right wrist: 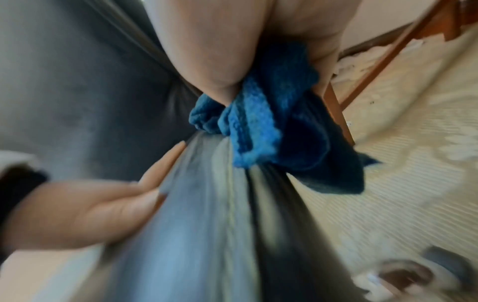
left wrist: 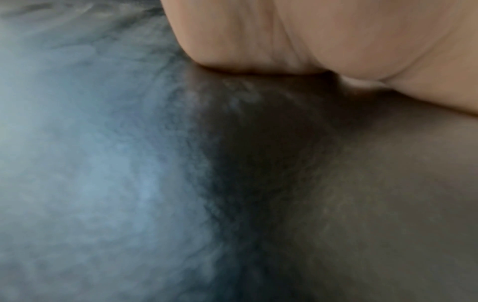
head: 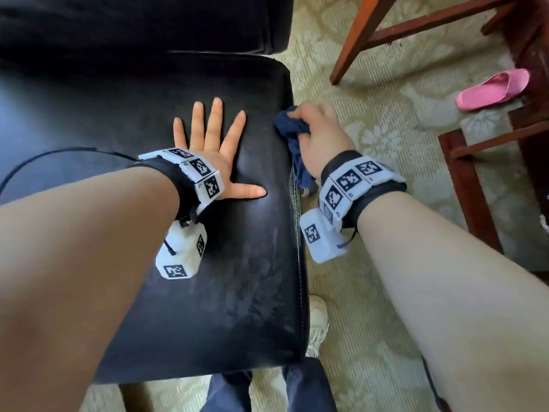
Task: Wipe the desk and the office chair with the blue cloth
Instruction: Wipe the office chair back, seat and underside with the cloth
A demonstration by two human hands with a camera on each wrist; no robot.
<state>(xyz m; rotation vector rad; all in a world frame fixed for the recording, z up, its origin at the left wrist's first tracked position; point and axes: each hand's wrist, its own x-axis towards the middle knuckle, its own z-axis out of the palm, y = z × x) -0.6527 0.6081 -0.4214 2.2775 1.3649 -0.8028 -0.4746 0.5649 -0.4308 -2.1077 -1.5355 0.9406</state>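
On the black chair seat (head: 208, 69), the left hand (head: 214, 144) lies flat, fingers spread; at its right edge the right hand (head: 320, 135) clutches the bunched blue cloth (head: 289, 126)

Black wristbands (head: 184, 185) with white marker blocks (head: 350, 179)

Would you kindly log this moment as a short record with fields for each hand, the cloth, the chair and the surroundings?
left hand: left hand lies flat with fingers spread, pressing on the seat
right hand: right hand grips the cloth at the seat's right edge
cloth: bunched blue knitted cloth, one end hanging down the seat's side
chair: black leather office chair seat, streaky sheen
surroundings: patterned beige carpet, pink rubber slipper, brown wooden furniture legs
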